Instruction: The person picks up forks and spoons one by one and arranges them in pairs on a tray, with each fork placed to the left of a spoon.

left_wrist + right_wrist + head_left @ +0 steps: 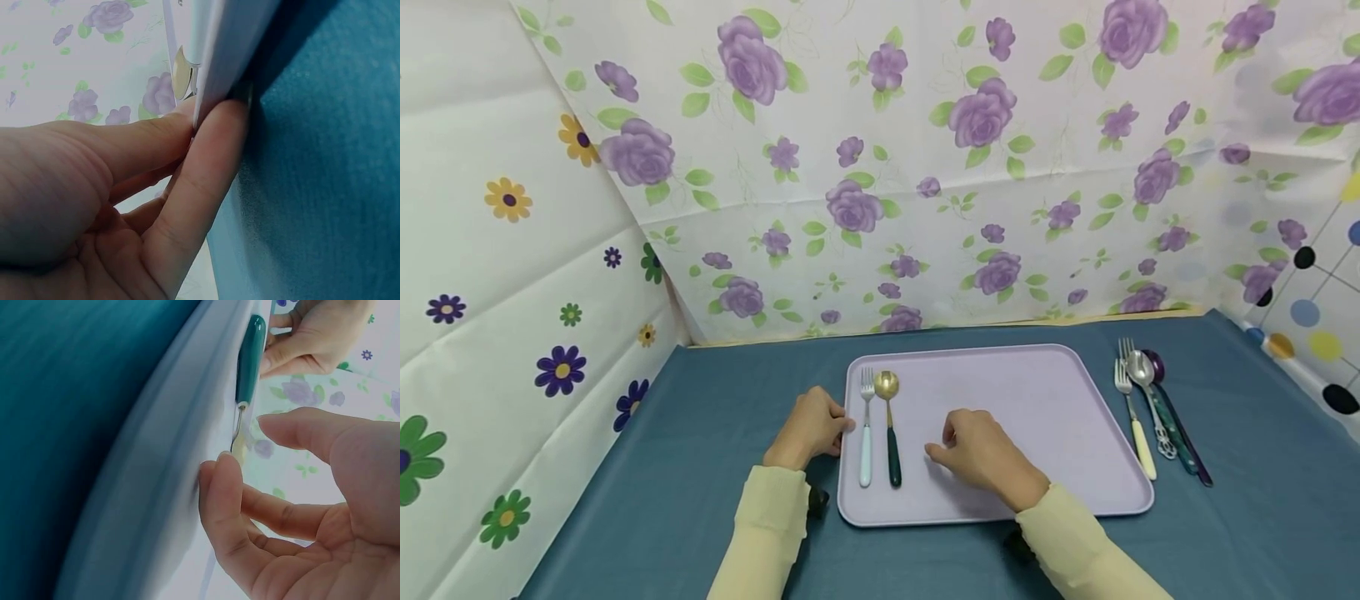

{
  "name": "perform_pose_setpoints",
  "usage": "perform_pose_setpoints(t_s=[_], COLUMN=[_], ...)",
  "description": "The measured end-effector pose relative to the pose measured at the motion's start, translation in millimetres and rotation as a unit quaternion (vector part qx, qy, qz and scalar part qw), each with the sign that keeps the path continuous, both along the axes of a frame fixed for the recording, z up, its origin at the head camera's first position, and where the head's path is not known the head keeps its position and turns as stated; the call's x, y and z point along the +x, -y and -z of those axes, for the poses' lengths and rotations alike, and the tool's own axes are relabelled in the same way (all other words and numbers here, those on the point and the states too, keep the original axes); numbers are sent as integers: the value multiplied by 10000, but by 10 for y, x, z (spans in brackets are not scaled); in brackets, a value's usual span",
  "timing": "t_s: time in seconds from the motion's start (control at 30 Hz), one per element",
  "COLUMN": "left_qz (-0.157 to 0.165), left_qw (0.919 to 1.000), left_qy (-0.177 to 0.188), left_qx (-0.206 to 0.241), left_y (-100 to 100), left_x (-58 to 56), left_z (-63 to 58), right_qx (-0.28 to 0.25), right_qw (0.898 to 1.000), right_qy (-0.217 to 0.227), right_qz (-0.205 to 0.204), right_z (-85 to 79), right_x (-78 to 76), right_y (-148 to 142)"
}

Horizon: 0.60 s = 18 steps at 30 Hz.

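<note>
Left arm (765,533): reaches from the near side, slanting right
Left hand (808,427): thumb and finger in a pinch
Right arm (1081,542): slants far and left
Right hand (983,450): fingers loosely curled, thumb apart

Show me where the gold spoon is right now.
In the head view, the gold spoon lies on the left part of the lilac tray, between the pale-blue-handled fork on its left and the right hand.
</note>
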State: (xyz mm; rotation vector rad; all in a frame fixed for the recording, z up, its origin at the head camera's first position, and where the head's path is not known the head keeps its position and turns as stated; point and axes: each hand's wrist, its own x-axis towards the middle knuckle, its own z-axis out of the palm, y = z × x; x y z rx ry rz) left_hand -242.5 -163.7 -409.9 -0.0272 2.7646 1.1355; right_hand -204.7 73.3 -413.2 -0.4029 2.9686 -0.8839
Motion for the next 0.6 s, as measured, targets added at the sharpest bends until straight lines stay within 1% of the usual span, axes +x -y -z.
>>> perform_pose_setpoints(t_s=[0.27, 0.6], left_qz=[-55, -31], left_qw=[10000, 10000], left_qy=[42, 16], left_qx=[-58, 20], left_y=[3, -3], left_x=[11, -1], left_z=[0, 0], right_qx=[134, -28], right_qw=[9998, 9998], right_qy=[26, -85], right_qz=[147, 167], right_z=[2, 27], right_x=[6, 0], right_y=[-221, -509])
